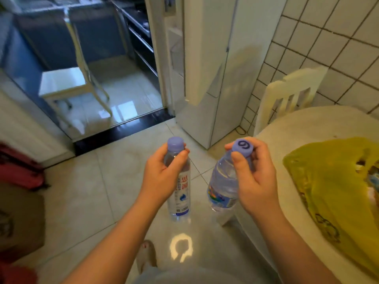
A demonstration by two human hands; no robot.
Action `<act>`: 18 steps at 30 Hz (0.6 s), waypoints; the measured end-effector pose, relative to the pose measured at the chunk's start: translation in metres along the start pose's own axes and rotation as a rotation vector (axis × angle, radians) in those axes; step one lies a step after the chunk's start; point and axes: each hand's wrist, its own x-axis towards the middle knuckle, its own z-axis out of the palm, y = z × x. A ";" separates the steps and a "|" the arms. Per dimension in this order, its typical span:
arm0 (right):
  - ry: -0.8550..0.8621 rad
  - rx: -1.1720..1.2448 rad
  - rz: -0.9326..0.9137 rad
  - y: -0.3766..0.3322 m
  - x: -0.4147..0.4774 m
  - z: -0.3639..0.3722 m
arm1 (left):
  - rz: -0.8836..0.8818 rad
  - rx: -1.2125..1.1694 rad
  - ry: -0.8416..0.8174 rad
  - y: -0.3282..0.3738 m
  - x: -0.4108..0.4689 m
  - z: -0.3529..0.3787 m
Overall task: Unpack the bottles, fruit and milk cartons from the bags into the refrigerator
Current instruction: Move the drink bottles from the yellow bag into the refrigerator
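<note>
So this is the carry step: two bottles are out of the bag and in the air over the tiled floor. The left hand (162, 173) has its fingers wrapped round the neck of the slim water bottle (181, 193), just under the purple cap. The right hand (256, 177) pinches the rounder water bottle (222, 187) at its cap the same way. The yellow plastic bag (328, 191) sits on the round table (307, 124) to the right, with more stuff inside by the look of it. The white refrigerator (205, 78) ahead looks closed, so I reckon one hand has to free up and pull the door before anything goes in.
</note>
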 end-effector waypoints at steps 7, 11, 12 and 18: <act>-0.003 0.052 0.005 0.011 0.059 0.197 | 0.005 -0.012 0.072 -0.032 0.098 -0.166; -0.085 0.070 0.011 0.013 0.095 0.283 | -0.008 0.002 0.133 -0.045 0.140 -0.241; -0.103 0.071 0.014 0.014 0.104 0.301 | -0.009 0.004 0.153 -0.048 0.150 -0.255; -0.161 0.076 0.014 0.031 0.171 0.386 | 0.010 0.032 0.219 -0.065 0.223 -0.312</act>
